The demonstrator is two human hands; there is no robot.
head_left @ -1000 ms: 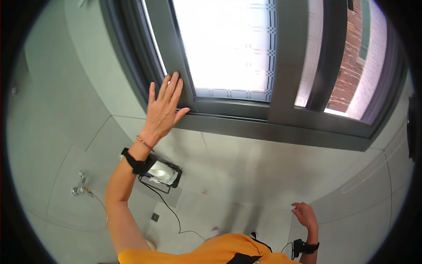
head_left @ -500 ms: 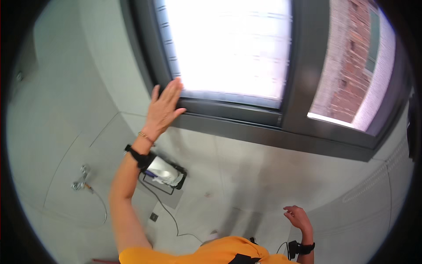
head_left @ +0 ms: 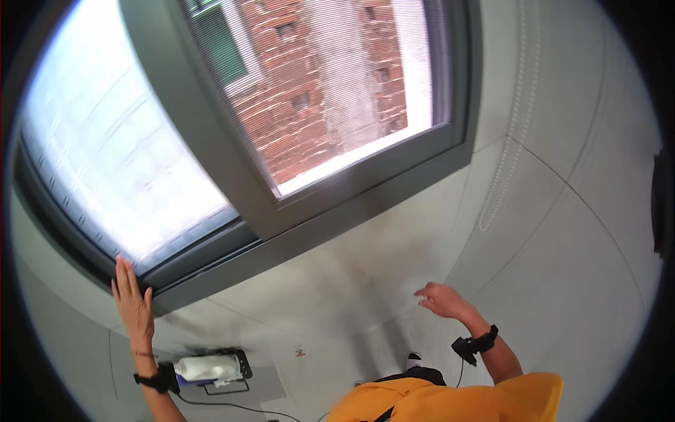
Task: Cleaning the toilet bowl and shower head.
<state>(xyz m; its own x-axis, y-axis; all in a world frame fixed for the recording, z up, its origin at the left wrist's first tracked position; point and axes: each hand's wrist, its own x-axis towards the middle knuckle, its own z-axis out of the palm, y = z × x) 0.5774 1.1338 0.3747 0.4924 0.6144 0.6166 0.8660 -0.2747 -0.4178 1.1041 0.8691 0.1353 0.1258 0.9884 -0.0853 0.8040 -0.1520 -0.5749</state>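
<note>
My left hand [head_left: 133,302] reaches up at the left, its fingers stretched out and resting at the lower left corner of the grey window frame [head_left: 295,243]. Next to those fingertips is the bright frosted pane [head_left: 126,155]. Further right, a mesh screen [head_left: 330,91] covers the other half of the window, with a brick wall outside. My right hand [head_left: 444,300] hangs in the air below the window, touching nothing, its fingers slightly bent and apart.
A white bottle [head_left: 207,368] lies in a black wire rack [head_left: 242,366] at the lower left, with a black cable nearby. On the tiled right wall, a white bead chain [head_left: 492,204] hangs in a loop. My shoe [head_left: 415,359] shows on the floor.
My view has swung to the right, bringing the screened half and bead chain into sight. The left hand stays at the same frame corner. My right hand has come up towards the window.
</note>
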